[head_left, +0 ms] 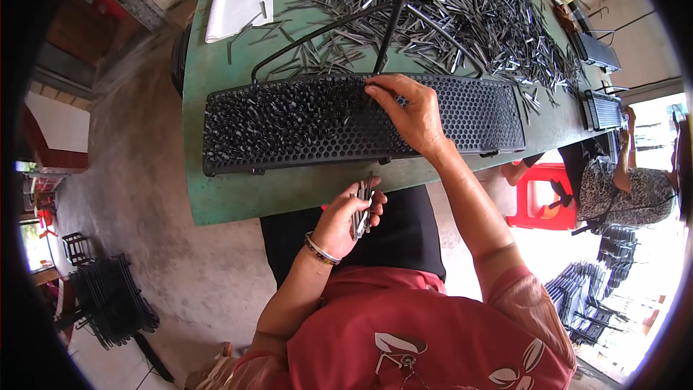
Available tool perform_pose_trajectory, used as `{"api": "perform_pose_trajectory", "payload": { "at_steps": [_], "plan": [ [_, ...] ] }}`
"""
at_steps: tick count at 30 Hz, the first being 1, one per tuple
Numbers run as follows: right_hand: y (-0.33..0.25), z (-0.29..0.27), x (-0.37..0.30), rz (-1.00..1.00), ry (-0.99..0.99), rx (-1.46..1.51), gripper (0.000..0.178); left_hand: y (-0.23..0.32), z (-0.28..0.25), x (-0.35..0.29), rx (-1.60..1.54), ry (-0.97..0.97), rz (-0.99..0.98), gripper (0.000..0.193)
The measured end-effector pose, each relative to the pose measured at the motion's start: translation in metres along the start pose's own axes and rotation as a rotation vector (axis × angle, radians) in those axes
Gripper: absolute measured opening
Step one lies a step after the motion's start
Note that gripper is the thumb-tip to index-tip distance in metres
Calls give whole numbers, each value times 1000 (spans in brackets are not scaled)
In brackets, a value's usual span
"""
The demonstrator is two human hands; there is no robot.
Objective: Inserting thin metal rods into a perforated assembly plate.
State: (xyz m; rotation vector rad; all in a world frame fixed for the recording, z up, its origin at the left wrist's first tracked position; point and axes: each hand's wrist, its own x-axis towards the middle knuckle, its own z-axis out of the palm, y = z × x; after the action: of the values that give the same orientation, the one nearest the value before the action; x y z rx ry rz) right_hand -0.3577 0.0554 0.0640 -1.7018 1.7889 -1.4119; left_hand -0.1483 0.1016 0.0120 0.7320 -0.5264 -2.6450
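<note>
A long black rack with a honeycomb of holes lies across the table in front of me. Its left half is densely filled with thin dark strips standing in the holes; the right half shows bare holes. My right hand is over the rack's middle, thumb and forefinger pinched at its far edge, beside the last filled holes. Whatever sits between those fingertips is too small to make out. Below the rack's near edge, my left hand is closed round a small bundle of thin dark metal strips.
A large heap of loose strips covers the far part of the green table. Bent black rods rise behind the rack. A white paper pad lies far left. Another person works at right near a red stool.
</note>
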Motion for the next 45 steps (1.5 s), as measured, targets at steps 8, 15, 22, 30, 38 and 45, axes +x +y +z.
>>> {"api": "perform_pose_trajectory", "payload": {
  "at_steps": [8,15,22,30,38,45],
  "plan": [
    [7,-1,-1,-67,-17,13,17,8,12,-7,52,14,-41,43],
    [10,3,-3,-174,-5,-64,20,9,17,-7,108,3,-21,43],
    [15,6,-6,-352,-15,-235,25,10,17,-8,107,-12,-38,42],
    [15,4,-12,-376,21,-388,22,9,20,-8,109,-34,-9,36],
    [-16,-8,-26,-294,54,-268,19,13,24,-6,74,-9,98,35],
    [-36,-17,-59,199,-375,190,21,18,33,-6,254,-30,177,33]
  ]
}}
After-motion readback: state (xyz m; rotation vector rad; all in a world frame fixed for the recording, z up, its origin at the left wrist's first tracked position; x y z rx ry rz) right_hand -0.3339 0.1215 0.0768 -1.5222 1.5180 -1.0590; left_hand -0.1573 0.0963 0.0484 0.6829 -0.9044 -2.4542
